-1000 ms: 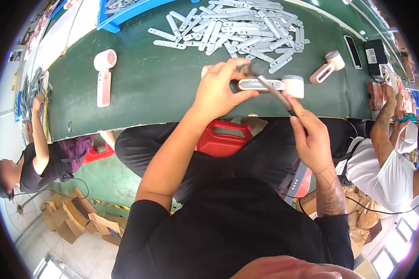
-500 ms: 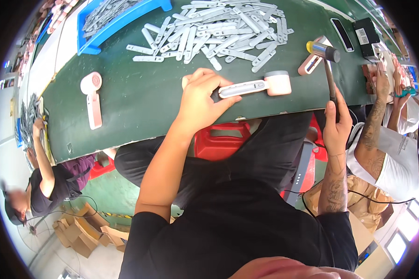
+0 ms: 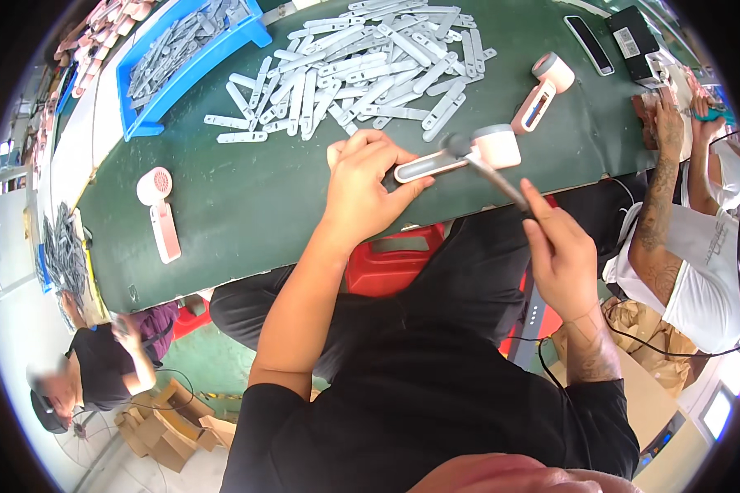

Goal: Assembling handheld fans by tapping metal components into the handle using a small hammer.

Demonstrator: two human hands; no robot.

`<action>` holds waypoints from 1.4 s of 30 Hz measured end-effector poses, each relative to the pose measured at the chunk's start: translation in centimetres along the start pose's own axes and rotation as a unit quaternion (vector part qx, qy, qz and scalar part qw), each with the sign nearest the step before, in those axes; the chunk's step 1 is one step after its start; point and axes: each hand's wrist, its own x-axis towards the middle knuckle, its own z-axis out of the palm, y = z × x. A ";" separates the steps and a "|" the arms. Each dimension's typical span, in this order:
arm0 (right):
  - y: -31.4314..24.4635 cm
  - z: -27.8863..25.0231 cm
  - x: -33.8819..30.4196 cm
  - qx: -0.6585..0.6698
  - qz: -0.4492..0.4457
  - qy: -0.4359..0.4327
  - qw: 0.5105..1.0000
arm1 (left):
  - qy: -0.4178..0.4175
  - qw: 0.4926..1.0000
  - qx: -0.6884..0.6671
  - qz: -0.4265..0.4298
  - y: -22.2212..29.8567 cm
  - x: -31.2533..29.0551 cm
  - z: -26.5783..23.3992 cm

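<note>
My left hand (image 3: 363,191) grips the handle end of a pink handheld fan (image 3: 499,148), which lies on its side by the table's near edge with its round, grey-rimmed head to the right. A grey strip is set into the fan's handle. In my right hand (image 3: 564,256) is a small hammer (image 3: 501,181), held by its dark grip. The hammer's head is blurred and hangs over the fan's handle, close to the round head; whether it touches, I cannot tell. Just beyond lies a second pink fan (image 3: 534,105), its handle slot showing.
A heap of grey strips (image 3: 362,70) covers the table's far middle. A blue bin (image 3: 181,87) of similar strips stands far left, a third pink fan (image 3: 164,226) nearer. A phone (image 3: 589,45) and black box (image 3: 633,48) lie far right. Other people work at both sides.
My right hand has swung the hammer left and down, from beside the second fan to over the held fan's handle. My left hand keeps its grip. The whole view has shifted slightly.
</note>
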 end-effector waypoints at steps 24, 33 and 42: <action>7.4 0.2 4.1 0.040 0.037 0.180 0.982 | 0.051 0.998 0.008 0.039 0.2 0.3 0.1; 15.6 5.3 9.7 -0.086 -0.042 0.387 0.917 | 0.038 0.992 0.025 0.119 0.8 1.2 1.8; 16.2 4.1 8.9 -0.079 -0.076 0.345 0.932 | -0.004 0.991 0.036 0.129 1.4 1.2 2.2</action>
